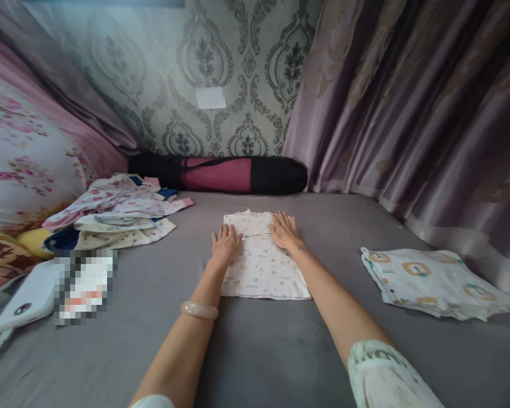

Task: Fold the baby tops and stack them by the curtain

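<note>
A small white printed garment lies partly folded on the grey bed sheet, its far end turned over into a flap. My left hand rests flat on its left edge, fingers stretched forward. On the right side of the flap, my right hand lies palm down with the fingers spread. Neither hand grips the cloth. The garment's exact kind cannot be made out while it is folded.
Rumpled baby clothes are heaped at the left, near a white power bank with a cable. A folded printed cloth lies at the right. Along the wall stretches a black and maroon long bag. Curtains hang at the right.
</note>
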Tool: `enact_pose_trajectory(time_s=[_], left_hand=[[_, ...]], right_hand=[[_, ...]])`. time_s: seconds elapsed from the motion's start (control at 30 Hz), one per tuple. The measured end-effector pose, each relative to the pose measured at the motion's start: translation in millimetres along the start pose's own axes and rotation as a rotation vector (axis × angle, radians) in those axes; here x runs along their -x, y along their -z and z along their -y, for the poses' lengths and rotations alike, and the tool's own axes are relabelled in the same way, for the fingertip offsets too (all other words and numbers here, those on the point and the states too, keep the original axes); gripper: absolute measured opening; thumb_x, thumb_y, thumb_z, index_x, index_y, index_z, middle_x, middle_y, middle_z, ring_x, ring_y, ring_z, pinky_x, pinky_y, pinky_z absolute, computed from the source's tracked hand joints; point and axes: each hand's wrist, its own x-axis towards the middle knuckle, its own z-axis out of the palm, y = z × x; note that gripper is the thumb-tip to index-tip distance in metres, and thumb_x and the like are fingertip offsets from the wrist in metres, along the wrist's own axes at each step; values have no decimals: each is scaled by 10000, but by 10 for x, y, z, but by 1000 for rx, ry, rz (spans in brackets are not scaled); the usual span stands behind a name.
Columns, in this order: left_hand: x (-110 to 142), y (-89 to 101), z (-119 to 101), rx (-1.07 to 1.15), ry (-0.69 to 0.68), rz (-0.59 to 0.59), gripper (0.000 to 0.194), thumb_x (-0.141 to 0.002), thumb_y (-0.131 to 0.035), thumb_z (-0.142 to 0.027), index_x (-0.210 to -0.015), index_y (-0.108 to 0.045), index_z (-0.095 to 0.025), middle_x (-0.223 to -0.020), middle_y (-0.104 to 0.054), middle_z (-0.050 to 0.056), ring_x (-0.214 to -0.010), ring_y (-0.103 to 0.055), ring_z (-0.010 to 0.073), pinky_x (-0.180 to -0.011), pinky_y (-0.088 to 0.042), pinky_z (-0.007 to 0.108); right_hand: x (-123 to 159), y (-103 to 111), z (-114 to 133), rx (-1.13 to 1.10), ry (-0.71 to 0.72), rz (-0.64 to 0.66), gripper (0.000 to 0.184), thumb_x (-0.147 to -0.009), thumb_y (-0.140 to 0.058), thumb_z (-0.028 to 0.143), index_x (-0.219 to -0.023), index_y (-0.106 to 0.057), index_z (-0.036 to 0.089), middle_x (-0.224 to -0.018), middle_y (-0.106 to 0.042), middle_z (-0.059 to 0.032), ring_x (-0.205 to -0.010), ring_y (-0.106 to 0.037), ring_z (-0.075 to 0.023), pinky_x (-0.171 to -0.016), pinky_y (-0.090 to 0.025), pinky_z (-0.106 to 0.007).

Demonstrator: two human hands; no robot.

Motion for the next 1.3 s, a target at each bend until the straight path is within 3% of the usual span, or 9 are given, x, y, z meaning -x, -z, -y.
enact_pose_trajectory(time_s=[0.17,0.33,0.53,0.63,0.73,1.0,1.23,1.3], left_hand=[[0,-57,64,-3,-14,19,651,-958,-166,-482,-1492,-269,-125,-1569,-232,148,-1453,-189,286,-1157,-177,519],[0,-49,63,8,-10,15,647,-958,-190,-476,-1490,-270,-115,-1568,-232,157,-1450,-195,297,-1152,-176,541],[73,38,-30,-19,-83,-61,593,-970,-226,-408,-1477,-297,-107,-1566,-244,146,-1457,-180,272,-1171,-141,508],[105,48,-86,-35,-147,-63,575,-974,-239,-380,-1466,-314,-90,-1556,-269,153,-1452,-204,256,-1176,-174,438],[120,5,-97,-55,-178,-33,580,-972,-265,-413,-1447,-341,-89,-1547,-283,170,-1442,-231,269,-1162,-215,418],[107,-55,-66,-66,-188,10,618,-971,-268,-442,-1465,-307,-72,-1563,-228,186,-1452,-185,292,-1173,-180,417],[117,-5,-73,-55,-201,-2,576,-960,-316,-425,-1446,-331,-117,-1553,-258,189,-1443,-221,293,-1148,-228,436],[119,1,-72,-49,-201,-8,563,-958,-324,-417,-1439,-339,-123,-1553,-260,187,-1444,-218,293,-1146,-228,444]], right_hand=[[-7,-52,-31,-41,-29,47,593,-997,-154,424,-1521,-247,162,-1580,-221,-109,-1456,-151,-247,-1169,-112,-420],[-1,-47,-37,-55,-19,49,597,-998,-163,425,-1522,-239,150,-1583,-205,-120,-1457,-141,-255,-1172,-104,-416],[-93,43,-43,-44,-26,157,621,-989,-168,463,-1525,-230,153,-1587,-183,-133,-1460,-126,-272,-1167,-73,-483],[-148,61,-13,-22,20,81,597,-992,-159,440,-1506,-291,168,-1580,-212,-121,-1460,-131,-257,-1166,-12,-497],[-168,5,18,-39,91,16,569,-995,-168,425,-1503,-303,208,-1591,-197,-69,-1462,-128,-232,-1172,-71,-447],[-174,-137,-7,-59,109,18,548,-996,-194,424,-1503,-304,248,-1586,-223,-37,-1448,-179,-256,-1162,-125,-448],[-179,-7,-21,-80,106,100,570,-990,-199,451,-1515,-269,240,-1597,-175,-46,-1462,-130,-235,-1169,-111,-440],[-168,17,-61,-76,96,73,582,-988,-191,455,-1517,-262,222,-1598,-161,-60,-1467,-105,-217,-1174,-88,-428]])
